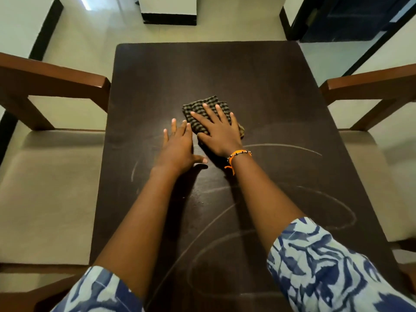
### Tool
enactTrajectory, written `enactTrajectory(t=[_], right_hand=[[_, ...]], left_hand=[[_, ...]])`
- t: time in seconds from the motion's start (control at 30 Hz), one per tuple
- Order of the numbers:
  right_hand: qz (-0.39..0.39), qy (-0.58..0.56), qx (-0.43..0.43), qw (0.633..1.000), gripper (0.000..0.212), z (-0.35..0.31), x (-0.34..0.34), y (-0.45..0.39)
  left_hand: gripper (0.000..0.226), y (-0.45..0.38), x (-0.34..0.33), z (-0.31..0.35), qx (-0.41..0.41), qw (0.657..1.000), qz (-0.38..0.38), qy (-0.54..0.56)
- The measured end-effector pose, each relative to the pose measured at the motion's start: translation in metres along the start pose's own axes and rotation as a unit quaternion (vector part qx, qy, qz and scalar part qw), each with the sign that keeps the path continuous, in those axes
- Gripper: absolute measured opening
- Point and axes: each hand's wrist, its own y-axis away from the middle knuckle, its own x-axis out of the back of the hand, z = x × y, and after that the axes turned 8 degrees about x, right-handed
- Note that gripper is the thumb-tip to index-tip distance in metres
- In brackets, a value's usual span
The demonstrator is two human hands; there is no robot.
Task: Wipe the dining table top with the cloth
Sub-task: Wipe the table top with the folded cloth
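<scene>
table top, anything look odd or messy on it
Pale curved streaks loop across the near half of the dark table, like smears or chalky marks. The far half looks plain. The right hand presses the checked cloth flat; nothing spilled or broken.

A brown wooden chair (51, 140) with a beige seat cushion serves as the landmark, standing at the left of the view on the pale tiled floor (94, 39). Far to its right stands a matching chair (369, 113), also beige-cushioned. Beyond the first chair, up and to its right, a white block with a black base (168, 10) rests on the floor.
</scene>
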Motion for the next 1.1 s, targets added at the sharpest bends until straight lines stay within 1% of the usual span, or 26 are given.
enactTrajectory(t=[0.2, 0.37, 0.43, 0.5, 0.57, 0.67, 0.8, 0.87, 0.93, 1.0, 1.1], right_hand=[[0.024, 0.016, -0.114, 0.993, 0.058, 0.098, 0.032, 0.041], [0.055, 0.008, -0.228, 0.972, 0.056, 0.167, 0.053, 0.075], [0.079, 0.0, -0.277, 0.958, 0.056, 0.172, 0.054, 0.08], [0.101, 0.0, -0.315, 0.944, 0.057, 0.16, 0.049, 0.076], [0.116, 0.001, -0.331, 0.937, 0.058, 0.141, 0.042, 0.068], [0.119, 0.012, -0.288, 0.95, 0.059, 0.106, 0.031, 0.051], [0.092, 0.019, -0.163, 0.982, 0.06, 0.052, 0.015, 0.023], [0.068, 0.021, -0.095, 0.993, 0.058, 0.04, 0.011, 0.018], [0.048, 0.03, -0.04, 0.998, 0.057, 0.049, 0.013, 0.022], [0.043, 0.041, -0.011, 0.998, 0.056, 0.068, 0.018, 0.029], [0.051, 0.037, -0.035, 0.997, 0.059, 0.102, 0.03, 0.04]], left_hand=[[0.104, -0.008, -0.013, 0.045, -0.047, 0.998, -0.049, -0.004], [0.087, -0.011, -0.019, 0.058, -0.03, 0.999, -0.024, 0.001], [0.082, -0.013, -0.018, 0.059, -0.027, 0.999, -0.018, -0.001], [0.079, -0.013, -0.017, 0.061, -0.027, 0.999, -0.012, -0.015], [0.076, -0.012, -0.019, 0.063, -0.031, 0.999, -0.001, -0.034], [0.076, -0.012, -0.023, 0.064, -0.03, 0.999, 0.009, -0.043], [0.082, -0.011, -0.025, 0.065, -0.01, 1.0, 0.01, -0.018], [0.087, -0.009, -0.028, 0.067, -0.004, 1.0, 0.016, -0.013], [0.092, -0.006, -0.033, 0.073, 0.0, 1.0, 0.022, -0.01], [0.096, -0.003, -0.038, 0.081, -0.002, 1.0, 0.022, -0.013], [0.1, -0.001, -0.046, 0.105, -0.035, 0.999, 0.014, -0.032]])
